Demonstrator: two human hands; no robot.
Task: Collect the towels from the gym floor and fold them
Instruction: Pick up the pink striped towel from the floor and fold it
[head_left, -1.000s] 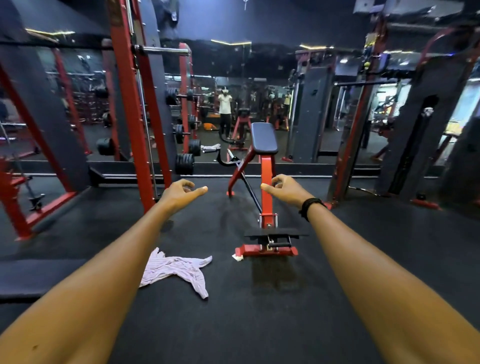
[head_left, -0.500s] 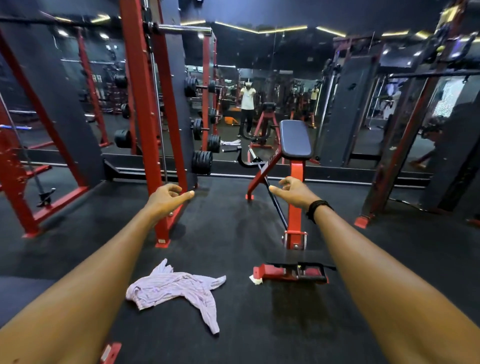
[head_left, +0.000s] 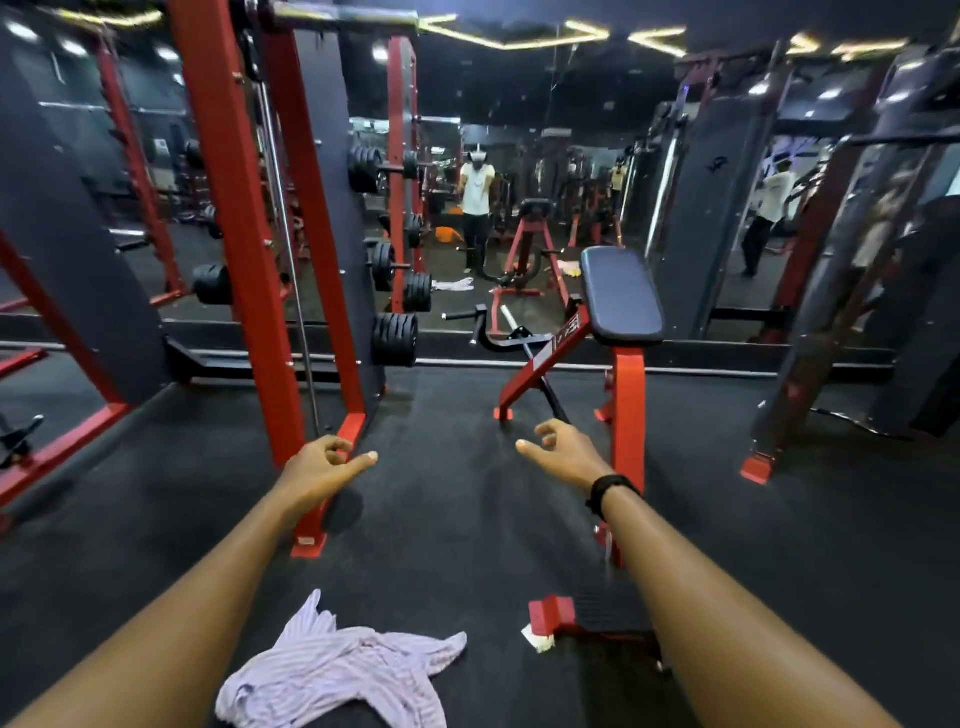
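Observation:
A crumpled pale lilac striped towel (head_left: 337, 675) lies on the black rubber floor near the bottom of the view, between my two outstretched forearms. My left hand (head_left: 322, 467) is held out well above and beyond it, fingers loosely curled, thumb pointing right, holding nothing. My right hand (head_left: 561, 454) is also stretched forward, fingers loosely curled and empty, with a black band on the wrist. A small white scrap (head_left: 537, 636) lies by the bench foot.
A red incline bench (head_left: 621, 306) stands just right of centre, its foot (head_left: 553, 613) beside the towel. A red rack (head_left: 244, 260) with black weight plates (head_left: 395, 340) rises on the left. A wall mirror (head_left: 519, 182) behind reflects a standing person and another towel.
The view has moved closer and tilted up: the towel and bench foot slid down the frame. Both hands stay stretched out and empty, now lower in view.

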